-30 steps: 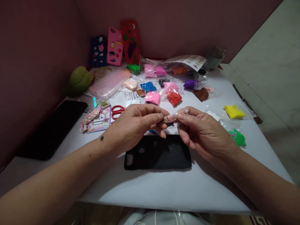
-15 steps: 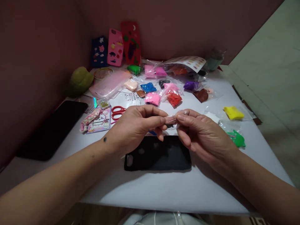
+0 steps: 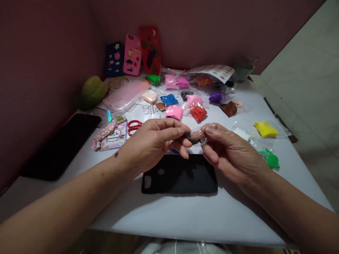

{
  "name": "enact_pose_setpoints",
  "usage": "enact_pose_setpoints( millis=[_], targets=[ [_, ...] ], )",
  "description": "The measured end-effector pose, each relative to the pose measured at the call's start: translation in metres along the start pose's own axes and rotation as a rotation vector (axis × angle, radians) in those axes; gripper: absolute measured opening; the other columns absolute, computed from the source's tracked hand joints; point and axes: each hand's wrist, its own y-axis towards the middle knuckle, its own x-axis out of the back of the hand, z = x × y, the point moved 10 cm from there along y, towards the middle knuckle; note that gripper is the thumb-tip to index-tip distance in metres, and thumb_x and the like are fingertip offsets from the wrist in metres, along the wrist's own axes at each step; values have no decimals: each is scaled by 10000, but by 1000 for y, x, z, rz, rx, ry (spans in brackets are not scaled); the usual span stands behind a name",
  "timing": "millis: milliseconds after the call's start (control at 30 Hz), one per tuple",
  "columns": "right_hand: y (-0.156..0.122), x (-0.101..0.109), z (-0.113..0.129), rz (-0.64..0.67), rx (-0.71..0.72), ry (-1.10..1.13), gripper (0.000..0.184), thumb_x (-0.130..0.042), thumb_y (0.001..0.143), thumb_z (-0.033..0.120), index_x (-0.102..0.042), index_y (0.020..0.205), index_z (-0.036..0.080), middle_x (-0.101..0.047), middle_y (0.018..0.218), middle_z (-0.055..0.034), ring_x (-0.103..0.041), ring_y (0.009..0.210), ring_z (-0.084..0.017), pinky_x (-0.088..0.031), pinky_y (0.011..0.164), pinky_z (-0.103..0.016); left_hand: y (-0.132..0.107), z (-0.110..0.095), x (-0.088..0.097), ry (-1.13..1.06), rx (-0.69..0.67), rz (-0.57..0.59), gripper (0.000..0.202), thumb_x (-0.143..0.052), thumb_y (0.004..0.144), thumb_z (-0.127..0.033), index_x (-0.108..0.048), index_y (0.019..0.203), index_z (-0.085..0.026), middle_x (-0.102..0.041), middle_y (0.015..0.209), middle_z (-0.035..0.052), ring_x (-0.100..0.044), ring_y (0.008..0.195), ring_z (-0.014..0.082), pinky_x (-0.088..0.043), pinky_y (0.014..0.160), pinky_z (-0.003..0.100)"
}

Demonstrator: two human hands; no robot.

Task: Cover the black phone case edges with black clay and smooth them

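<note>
shift: the small clear plastic packet (image 3: pixel 201 135) has turned, showing more dark contents (image 3: pixel 195 141), at one o'clock from the flat black phone case (image 3: pixel 182 178).
left hand (image 3: pixel 156 139): you're pinching its nine o'clock end.
right hand (image 3: pixel 233 148): pinching its three o'clock end.
grip: tug gently, evenly.

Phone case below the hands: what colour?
The phone case is black; head view shows it.

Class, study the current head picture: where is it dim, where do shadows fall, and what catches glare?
Head view: the left wall sinks into dimness; head view: finger shadows cross the black phone case, and shadow darkens the white tabletop; head view: small glints mark the clear packet.
</note>
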Motion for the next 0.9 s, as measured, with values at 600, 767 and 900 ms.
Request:
enact_pose_setpoints(
  millis=[600, 767, 900],
  targets=[
    [-5, 0, -9, -5, -90, -1, 305, -808, 704, 137, -507, 657, 163, -636, 676, 12, -480, 393, -35, -272, 331, -144, -8, -13, -6, 562, -131, -64, 134, -694, 810, -213, -569, 830, -169, -566, 554, -83, -462, 409, 40, -347, 372, 151],
    [-6, 1, -15, 13, -150, 20, 290, -782, 708, 108, -498, 685, 162, -711, 819, -25, -514, 409, -37, -288, 336, -139, -10, -18, -15, 591, -195, 21, 126, -625, 805, -71, -542, 844, -158, -548, 627, -87, -462, 453, 9, -369, 403, 117],
    [-4, -2, -19, 42, -196, 48, 299, -777, 700, 87, -486, 685, 155, -706, 802, -24, -503, 397, -33, -297, 330, -129, -9, -18, -20, 544, -195, 77, 141, -620, 829, -75, -523, 894, -154, -530, 656, -82, -473, 509, 11, -374, 432, 107]
  ],
)
